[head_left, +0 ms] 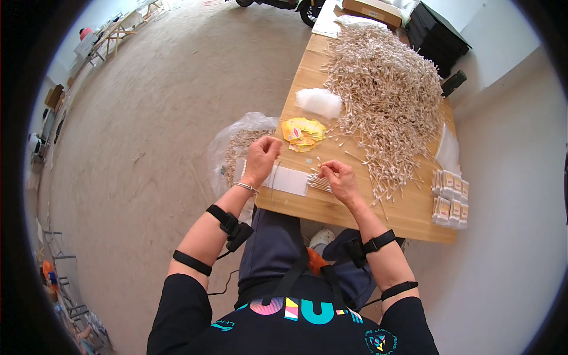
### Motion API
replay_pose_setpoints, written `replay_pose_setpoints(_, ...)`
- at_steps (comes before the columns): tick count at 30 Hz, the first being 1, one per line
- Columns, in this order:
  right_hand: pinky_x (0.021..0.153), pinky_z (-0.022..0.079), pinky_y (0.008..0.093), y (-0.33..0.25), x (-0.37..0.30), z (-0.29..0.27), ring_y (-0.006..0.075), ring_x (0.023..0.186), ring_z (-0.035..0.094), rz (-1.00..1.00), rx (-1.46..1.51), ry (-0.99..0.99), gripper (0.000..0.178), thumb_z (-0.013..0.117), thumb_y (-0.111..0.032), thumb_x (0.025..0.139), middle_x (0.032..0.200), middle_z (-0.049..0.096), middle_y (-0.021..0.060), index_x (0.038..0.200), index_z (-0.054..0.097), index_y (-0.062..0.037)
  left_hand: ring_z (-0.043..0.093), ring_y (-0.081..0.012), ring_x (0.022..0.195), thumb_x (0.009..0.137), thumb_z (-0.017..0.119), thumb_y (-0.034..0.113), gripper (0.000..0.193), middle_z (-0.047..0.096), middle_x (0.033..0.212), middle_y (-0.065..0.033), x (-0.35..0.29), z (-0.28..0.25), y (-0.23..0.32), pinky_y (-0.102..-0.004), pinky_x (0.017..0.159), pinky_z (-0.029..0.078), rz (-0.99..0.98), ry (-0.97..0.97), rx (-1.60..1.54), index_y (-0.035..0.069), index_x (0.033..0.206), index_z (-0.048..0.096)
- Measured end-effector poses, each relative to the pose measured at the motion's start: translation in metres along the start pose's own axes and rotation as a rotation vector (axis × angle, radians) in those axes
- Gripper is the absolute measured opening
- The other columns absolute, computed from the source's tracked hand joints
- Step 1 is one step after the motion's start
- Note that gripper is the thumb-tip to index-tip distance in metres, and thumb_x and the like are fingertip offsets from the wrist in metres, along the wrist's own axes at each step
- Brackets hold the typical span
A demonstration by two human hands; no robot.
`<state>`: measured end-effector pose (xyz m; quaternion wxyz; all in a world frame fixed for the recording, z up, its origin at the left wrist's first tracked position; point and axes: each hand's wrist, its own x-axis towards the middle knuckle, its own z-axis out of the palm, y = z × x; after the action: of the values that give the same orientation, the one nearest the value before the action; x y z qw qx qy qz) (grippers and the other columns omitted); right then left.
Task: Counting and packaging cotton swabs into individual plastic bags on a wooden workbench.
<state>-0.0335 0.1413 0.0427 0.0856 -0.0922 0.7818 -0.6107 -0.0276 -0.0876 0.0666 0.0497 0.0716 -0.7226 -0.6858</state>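
Note:
My left hand (262,158) is closed above the table's near left edge. A thin line runs below its fingers, too fine to make out. Between the thumb and fingertips of my right hand (340,179) is a cotton swab (319,161). Just beneath that hand lies a small row of cotton swabs (318,183), beside a white strip (290,180) that stretches toward my left wrist. Beyond my hands a huge heap of loose cotton swabs (387,89) covers much of the wooden table (355,216), with stray ones spilling toward me.
Yellow printed cards (303,134) lie left of the heap, below a stack of clear plastic bags (319,103). Filled packs (451,198) sit at the right edge. A plastic sack of swabs (239,145) stands left of the table. A black crate (436,38) is at the far right.

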Motion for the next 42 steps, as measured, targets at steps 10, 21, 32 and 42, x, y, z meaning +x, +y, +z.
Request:
replay_pose_setpoints(10,0.065,0.051,0.0254,-0.023,-0.002,0.021,0.0124,0.072,0.066,-0.012,0.029,-0.062,0.012,0.061,-0.010,0.086,0.075,0.068,0.0086,0.090,0.064,0.0008,0.057,-0.0062,0.068,0.085,0.066,0.012,0.014,0.065,0.078,-0.0031,-0.021,0.034,0.004,-0.0214,0.061,0.047,-0.030,-0.171,-0.138,0.000,0.090,0.066)
replay_pose_setpoints(21,0.064,0.052,0.0250,-0.027,-0.005,0.022,0.0128,0.072,0.067,0.017,0.087,-0.046,0.009,0.058,-0.007,0.087,0.076,0.067,0.0074,0.086,0.061,0.0016,0.051,-0.0051,0.062,0.091,0.057,0.014,0.015,0.058,0.068,0.0011,-0.021,0.040,-0.001,-0.0199,0.057,0.043,0.032,-0.167,-0.045,0.003,0.080,0.057)
replay_pose_setpoints(32,0.067,0.050,0.0327,-0.001,0.008,-0.008,0.0218,0.072,0.063,0.043,-0.300,0.187,0.011,0.062,-0.016,0.082,0.075,0.067,0.0088,0.085,0.069,-0.0073,0.047,-0.0068,0.051,0.088,0.058,0.017,0.014,0.051,0.058,0.0006,0.014,-0.047,-0.011,-0.0261,0.046,0.040,-0.073,0.252,-0.079,0.003,0.086,0.056)
replay_pose_setpoints(42,0.083,0.041,0.0377,0.012,0.001,0.005,0.0248,0.093,0.051,-0.096,-0.781,0.166,0.010,0.067,-0.018,0.077,0.092,0.057,0.0040,0.084,0.070,-0.0127,0.062,-0.0148,0.091,0.085,0.060,0.006,0.034,0.068,0.095,-0.0100,-0.008,-0.022,-0.020,-0.0265,0.082,0.048,0.232,0.346,0.203,0.003,0.119,0.056)
